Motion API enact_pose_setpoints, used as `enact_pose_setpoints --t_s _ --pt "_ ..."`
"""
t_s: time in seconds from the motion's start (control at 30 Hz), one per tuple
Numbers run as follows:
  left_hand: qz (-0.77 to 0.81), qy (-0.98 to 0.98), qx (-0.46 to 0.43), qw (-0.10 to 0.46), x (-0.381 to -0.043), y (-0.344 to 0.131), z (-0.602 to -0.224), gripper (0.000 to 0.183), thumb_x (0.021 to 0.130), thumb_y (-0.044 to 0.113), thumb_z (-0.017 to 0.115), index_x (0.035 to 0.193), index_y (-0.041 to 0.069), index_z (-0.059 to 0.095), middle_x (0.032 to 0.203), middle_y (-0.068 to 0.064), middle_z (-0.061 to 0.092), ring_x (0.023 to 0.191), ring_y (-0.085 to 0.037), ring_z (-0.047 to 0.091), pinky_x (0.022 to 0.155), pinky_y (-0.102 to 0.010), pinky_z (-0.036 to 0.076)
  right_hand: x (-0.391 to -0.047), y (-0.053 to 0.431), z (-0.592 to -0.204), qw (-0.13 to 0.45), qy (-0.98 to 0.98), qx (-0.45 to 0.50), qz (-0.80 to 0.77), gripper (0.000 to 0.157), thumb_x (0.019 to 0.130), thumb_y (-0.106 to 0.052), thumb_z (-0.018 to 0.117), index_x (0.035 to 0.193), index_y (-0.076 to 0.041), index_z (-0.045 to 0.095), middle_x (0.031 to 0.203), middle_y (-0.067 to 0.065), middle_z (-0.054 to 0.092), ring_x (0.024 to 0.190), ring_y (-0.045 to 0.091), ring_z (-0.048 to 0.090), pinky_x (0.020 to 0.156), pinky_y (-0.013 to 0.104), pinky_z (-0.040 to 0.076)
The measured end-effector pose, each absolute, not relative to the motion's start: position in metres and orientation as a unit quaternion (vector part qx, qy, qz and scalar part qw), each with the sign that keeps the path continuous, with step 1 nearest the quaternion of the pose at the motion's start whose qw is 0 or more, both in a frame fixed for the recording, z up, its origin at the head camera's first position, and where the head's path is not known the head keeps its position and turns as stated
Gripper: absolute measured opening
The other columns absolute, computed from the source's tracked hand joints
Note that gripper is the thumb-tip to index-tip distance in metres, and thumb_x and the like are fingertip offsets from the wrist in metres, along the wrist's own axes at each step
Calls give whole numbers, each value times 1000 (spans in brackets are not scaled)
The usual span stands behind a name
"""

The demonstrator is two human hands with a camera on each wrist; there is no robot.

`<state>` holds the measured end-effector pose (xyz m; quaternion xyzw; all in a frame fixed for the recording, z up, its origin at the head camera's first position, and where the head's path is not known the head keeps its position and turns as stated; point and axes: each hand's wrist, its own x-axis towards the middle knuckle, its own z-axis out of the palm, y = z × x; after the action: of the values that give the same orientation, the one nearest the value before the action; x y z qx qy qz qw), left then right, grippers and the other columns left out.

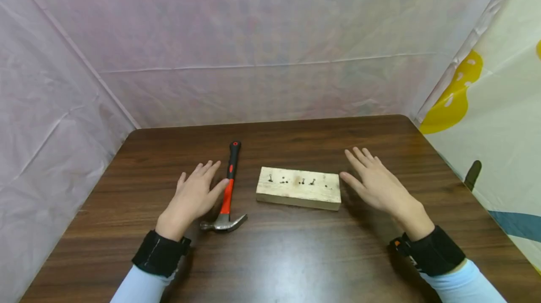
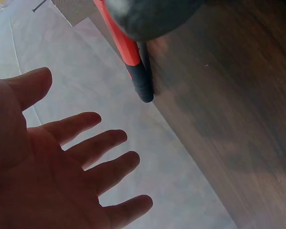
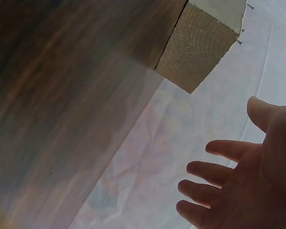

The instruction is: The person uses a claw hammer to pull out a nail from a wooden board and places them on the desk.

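Brown tabletop (image 1: 274, 251): hammer (image 1: 227, 196) just beside left fingers (image 1: 212, 170), wooden block (image 1: 297, 190) near right fingers (image 1: 355, 160); fingers spread, unclenched.

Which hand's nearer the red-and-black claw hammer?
Left. The left hand is just left of the hammer; the right hand is beyond the pale rectangular wooden block.

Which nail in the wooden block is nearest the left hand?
The lone upright nail near the end of the wooden block facing the claw hammer; the other nails sit farther along, toward the right hand.
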<state>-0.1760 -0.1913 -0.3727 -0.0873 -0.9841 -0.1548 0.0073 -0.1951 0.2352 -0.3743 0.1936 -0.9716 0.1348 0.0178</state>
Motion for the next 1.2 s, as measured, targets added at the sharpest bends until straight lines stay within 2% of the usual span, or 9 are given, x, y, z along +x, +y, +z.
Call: enact_pose_setpoints --t_s 0.27,0.5,0.6,0.67,0.73,0.83,1.03,1.2 --pt "-153 -985 -84 -10 -178 -189 -374 62 103 46 47 151 8 38 150 -17 35 140 -39 27 107 -65 11 -195 235 -371 9 -972 194 131 71 105 -50 37 156 -3 20 157 20 10 145 41 6 114 51 4" --pt "-127 -988 -90 -6 -178 -184 -380 62 99 48 53 138 -1 53 134 -18 53 128 -35 47 104 -63 22 -195 235 -372 18 -972 195 132 71 105 -50 38 155 -3 23 157 20 13 145 40 8 114 52 6" --pt "-110 -990 -89 -4 -177 -181 -381 60 97 50 56 126 -3 61 114 -16 62 109 -34 58 95 -58 36 -195 235 -373 15 -972 196 131 71 105 -51 37 155 -3 22 157 20 12 145 40 7 114 51 5" --pt "-106 -991 -85 -11 -175 -180 -381 54 96 50 58 109 -1 66 95 -11 61 90 -29 61 82 -50 44 -195 235 -373 10 -972 197 131 71 105 -51 36 156 -3 20 157 20 10 145 40 5 114 50 3" --pt "-103 -991 -81 -18 -174 -179 -380 47 95 50 60 92 3 65 80 -6 55 74 -24 57 69 -42 45 -195 235 -372 8 -972 196 128 72 105 -52 35 156 -4 20 158 19 9 145 39 4 114 49 2" --pt "-107 -991 -76 -28 -172 -177 -379 44 93 50 62 77 10 56 71 -3 48 64 -20 50 58 -34 39 -194 234 -372 8 -972 198 124 72 105 -52 34 156 -4 20 158 19 9 145 38 4 114 49 2" --pt "-132 -988 -60 -52 -172 -175 -383 44 92 50 65 75 10 54 65 -2 50 54 -17 50 47 -27 38 -193 233 -369 16 -972 200 120 72 105 -53 34 156 -4 21 158 19 10 146 37 5 115 49 4" --pt "-142 -986 -51 -70 -173 -171 -388 42 91 48 65 75 11 54 60 -1 50 50 -15 50 45 -26 37 -192 231 -366 19 -973 199 115 72 104 -53 35 156 -5 22 158 18 11 146 37 6 115 48 5"
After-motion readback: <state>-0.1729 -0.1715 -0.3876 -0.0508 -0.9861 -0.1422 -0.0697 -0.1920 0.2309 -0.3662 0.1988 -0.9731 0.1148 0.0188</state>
